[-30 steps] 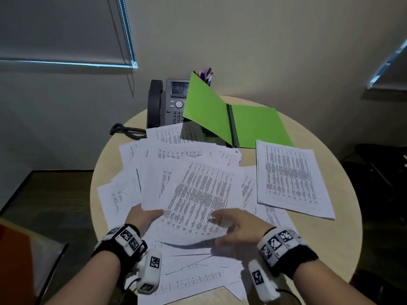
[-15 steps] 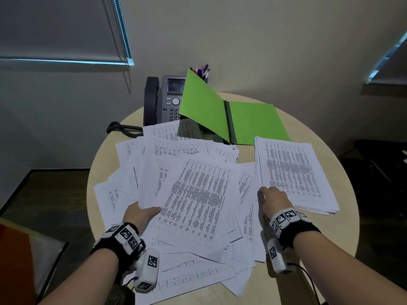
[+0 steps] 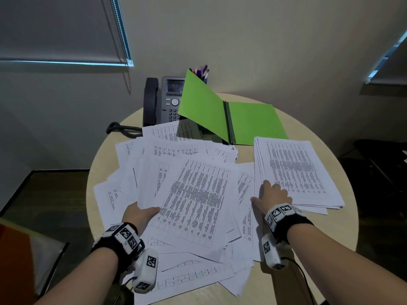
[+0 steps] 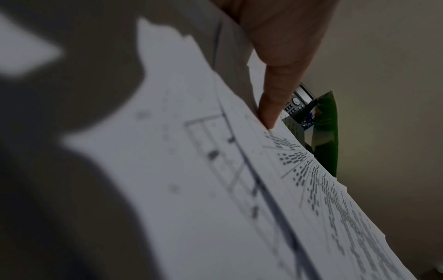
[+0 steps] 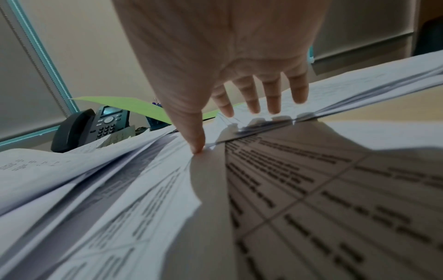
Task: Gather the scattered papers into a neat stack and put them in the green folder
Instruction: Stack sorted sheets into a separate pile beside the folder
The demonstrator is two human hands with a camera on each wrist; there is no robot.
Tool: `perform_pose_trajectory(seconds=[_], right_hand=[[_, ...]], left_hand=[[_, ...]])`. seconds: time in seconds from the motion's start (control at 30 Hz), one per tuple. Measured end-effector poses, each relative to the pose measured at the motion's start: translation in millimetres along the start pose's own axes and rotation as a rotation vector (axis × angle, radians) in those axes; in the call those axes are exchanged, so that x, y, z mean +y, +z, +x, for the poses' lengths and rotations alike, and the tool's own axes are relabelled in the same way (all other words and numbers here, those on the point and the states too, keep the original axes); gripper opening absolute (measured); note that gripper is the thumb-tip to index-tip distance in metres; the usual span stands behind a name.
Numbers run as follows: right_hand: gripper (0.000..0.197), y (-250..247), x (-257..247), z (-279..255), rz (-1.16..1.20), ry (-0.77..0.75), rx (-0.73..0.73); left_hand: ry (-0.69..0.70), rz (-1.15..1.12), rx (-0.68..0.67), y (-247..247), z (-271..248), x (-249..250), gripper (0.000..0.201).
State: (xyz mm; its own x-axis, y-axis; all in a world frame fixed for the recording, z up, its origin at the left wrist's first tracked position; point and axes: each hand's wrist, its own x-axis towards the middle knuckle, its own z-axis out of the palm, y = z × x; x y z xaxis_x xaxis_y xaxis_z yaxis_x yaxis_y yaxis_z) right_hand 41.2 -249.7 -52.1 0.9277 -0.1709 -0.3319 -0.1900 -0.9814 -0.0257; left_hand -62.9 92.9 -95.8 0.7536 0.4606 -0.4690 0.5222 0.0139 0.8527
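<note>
Printed papers (image 3: 193,194) lie scattered across the round table (image 3: 343,219). A neater stack (image 3: 297,170) sits at the right, just in front of the open green folder (image 3: 253,122). My left hand (image 3: 141,213) holds the left edge of the top loose sheets, thumb (image 4: 271,106) on top and fingers hidden beneath. My right hand (image 3: 272,194) lies flat with straight fingers (image 5: 273,102) on the stack's near-left corner, its thumb pressing on loose sheets beside it. The stack (image 5: 359,85) and the folder (image 5: 124,105) also show in the right wrist view.
A desk phone (image 3: 167,100) with a coiled cord stands at the table's back left, with a pen cup (image 3: 202,72) behind the folder's raised left cover. Loose sheets overhang the near table edge. A dark chair stands at the far right.
My right hand left the top loose sheet in the middle and moved right onto the stack's near-left corner. The left hand has kept its hold on the loose sheets.
</note>
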Motion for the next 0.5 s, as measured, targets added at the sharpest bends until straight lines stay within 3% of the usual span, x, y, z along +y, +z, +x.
perform_pose_trajectory(seconds=[0.13,0.3,0.4,0.5], right_hand=[[0.055,2,-8,3,0.069,0.115,-0.043],[0.045,-2,2,4,0.016,0.079,-0.115],[0.028,-7,12,7,0.042,0.076,-0.107],[0.047,-12,18,13,0.145,0.092,-0.052]], left_hand=[[0.013,0.007,0.022,2,-2,0,0.029],[0.002,-0.065,0.009,1,2,-4,0.027],[0.007,-0.067,0.002,1,3,-5,0.029],[0.012,-0.093,-0.011,1,2,-4,0.034]])
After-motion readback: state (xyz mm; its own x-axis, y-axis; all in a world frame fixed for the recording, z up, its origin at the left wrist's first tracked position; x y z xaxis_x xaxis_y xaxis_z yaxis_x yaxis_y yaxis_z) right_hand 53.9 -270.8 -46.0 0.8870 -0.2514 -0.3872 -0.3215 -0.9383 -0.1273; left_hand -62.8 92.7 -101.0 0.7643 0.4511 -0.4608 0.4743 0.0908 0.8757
